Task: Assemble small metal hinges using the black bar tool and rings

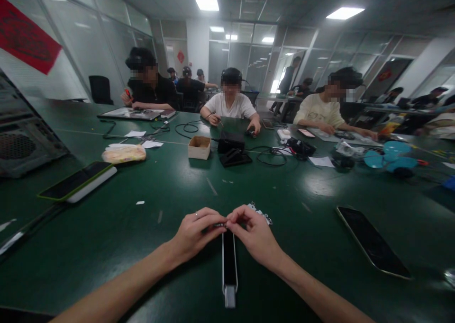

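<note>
My left hand (199, 228) and my right hand (250, 230) meet at the fingertips over the near middle of the table. Both are closed in a pinch on a small, partly hidden piece, too small to name. Below the fingers, a long narrow black strip with white edges (229, 259) lies pointing toward me, with a pale silvery tab (230, 297) at its near end. Its far end is hidden under my hands. Just behind my right hand lies a heap of small whitish pieces (261, 212).
A dark smartphone (373, 242) lies at right. At left are a green-edged black device (76, 181) and a plastic-wrapped bundle (124, 153). Farther back stand a small open box (199, 148), cables and a blue fan-shaped object (393, 157). Several people sit across the green table (177, 185).
</note>
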{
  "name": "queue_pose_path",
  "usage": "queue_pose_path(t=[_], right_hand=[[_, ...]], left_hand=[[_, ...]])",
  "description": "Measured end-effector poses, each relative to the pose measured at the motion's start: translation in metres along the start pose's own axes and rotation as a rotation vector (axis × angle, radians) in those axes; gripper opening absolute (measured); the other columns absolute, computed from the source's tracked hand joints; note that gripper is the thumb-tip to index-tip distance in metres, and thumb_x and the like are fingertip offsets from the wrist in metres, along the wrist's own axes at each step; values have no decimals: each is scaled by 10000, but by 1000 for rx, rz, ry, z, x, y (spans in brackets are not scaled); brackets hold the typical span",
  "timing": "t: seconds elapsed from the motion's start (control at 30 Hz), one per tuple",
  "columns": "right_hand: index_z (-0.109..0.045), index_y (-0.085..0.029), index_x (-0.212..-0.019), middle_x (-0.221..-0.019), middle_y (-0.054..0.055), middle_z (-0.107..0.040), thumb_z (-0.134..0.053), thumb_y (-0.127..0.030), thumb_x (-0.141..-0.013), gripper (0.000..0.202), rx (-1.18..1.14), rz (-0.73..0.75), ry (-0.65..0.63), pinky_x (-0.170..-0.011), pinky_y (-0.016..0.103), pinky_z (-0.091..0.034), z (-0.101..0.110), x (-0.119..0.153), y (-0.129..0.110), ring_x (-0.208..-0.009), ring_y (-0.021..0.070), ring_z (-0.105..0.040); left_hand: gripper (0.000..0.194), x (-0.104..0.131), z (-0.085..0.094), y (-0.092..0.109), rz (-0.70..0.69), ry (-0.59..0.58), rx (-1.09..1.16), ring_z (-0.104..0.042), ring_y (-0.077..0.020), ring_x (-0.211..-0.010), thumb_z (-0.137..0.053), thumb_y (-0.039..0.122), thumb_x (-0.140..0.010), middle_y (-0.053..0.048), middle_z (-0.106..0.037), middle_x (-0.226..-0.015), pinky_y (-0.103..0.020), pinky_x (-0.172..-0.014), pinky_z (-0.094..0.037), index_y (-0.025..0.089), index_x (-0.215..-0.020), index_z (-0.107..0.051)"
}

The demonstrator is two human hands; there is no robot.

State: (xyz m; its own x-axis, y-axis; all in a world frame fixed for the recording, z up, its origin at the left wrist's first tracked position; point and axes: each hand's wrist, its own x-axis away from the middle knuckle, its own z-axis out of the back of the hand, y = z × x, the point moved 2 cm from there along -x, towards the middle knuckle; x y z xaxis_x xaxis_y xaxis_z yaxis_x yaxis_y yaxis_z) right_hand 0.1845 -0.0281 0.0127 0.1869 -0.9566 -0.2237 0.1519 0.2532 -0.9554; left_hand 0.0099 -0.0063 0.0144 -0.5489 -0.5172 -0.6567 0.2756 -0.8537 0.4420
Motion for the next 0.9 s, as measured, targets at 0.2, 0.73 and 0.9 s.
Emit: queue_pose_path(t=[0.2, 0.73, 0.9], right_hand=[[-590, -191, -808, -771, 7, -619, -636, -310, -803, 128, 101, 3, 22, -665, 284, -471, 1, -1, -2, -711, 146, -570], [-632, -177, -902, -885, 62, -622, -516, -183, -860, 123, 985, 211, -360, -704, 329, -425, 38, -2, 0, -811, 189, -538], [-640, -181, -890, -867, 60, -625, -523, -188, -864, 120, 1001, 224, -374, -713, 335, -426, 34, -1, 1, -821, 198, -540]], left_hand=[[208, 1, 1, -4, 26, -55, -5, -596, -102, -658, -506, 297, -938, -66, -640, -894, -198, -626, -518, 159, -1003, -648], [132, 3, 16, -35, 278, -420, -2, -525, -94, -615, -597, 246, -838, -16, -592, -850, -195, -571, -425, 165, -926, -654], [126, 4, 11, -34, 282, -452, -2, -529, -95, -624, -595, 237, -843, -11, -603, -842, -189, -583, -417, 172, -931, -660]])
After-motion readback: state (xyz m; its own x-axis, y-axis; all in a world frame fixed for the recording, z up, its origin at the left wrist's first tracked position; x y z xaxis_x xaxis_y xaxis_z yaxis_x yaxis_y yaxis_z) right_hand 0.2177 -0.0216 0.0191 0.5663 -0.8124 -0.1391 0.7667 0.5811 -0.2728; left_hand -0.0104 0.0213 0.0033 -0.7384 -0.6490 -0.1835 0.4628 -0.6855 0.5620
